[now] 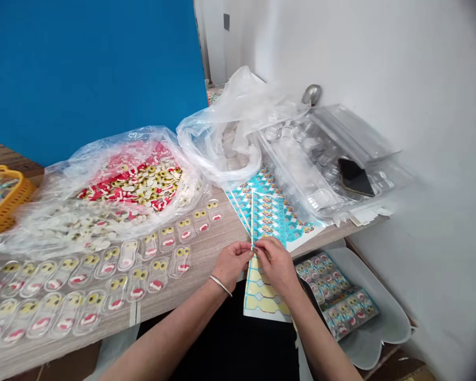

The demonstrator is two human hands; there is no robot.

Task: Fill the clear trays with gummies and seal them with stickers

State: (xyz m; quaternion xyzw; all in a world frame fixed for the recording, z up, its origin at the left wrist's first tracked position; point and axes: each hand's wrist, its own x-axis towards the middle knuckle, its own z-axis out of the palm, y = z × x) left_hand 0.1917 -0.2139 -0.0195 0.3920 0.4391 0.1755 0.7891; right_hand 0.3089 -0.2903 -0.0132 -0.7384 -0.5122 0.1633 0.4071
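Note:
A sticker sheet with blue printed labels hangs over the table's front edge, its lower part showing yellow backing strips. My left hand pinches the sheet's left edge between thumb and fingers; a bangle is on that wrist. Close beside it, my right hand pinches the same sheet, fingertips almost touching the left ones. More blue sheets lie beneath. Clear blister shells with eye and red-and-white mouth pieces stand in rows at the left of the table.
An open plastic bag of small pieces lies behind the rows, beside an orange basket. At the right are clear trays, a black phone and a metal spoon. Below, a grey bin holds filled cards.

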